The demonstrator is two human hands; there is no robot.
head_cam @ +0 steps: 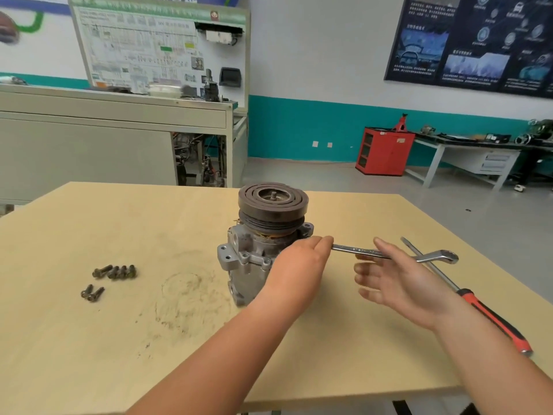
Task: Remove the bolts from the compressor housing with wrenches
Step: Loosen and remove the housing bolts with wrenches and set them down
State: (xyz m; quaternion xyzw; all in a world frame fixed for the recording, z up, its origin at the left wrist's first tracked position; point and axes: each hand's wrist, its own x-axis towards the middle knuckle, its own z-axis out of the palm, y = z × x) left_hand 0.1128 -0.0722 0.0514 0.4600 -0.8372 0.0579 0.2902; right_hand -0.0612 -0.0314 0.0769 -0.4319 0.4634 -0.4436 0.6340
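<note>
The grey compressor housing (242,265) stands upright on the wooden table (89,339), its dark pulley (273,202) on top. My left hand (299,262) lies against the housing's right side, and a silver wrench (431,256) sticks out to the right from between its thumb and fingers. The wrench's near end is hidden under that hand. My right hand (401,283) is open and blurred, its thumb above the wrench shaft and its straight fingers spread below. Several removed bolts (115,271) lie on the table to the left, with two more (92,292) nearer me.
A long screwdriver (490,313) with a red and black handle lies diagonally along the table's right edge, behind my right hand. Dirt smudges mark the table in front of the housing. A grey cabinet, a red tool cabinet (383,151) and a workbench stand across the floor.
</note>
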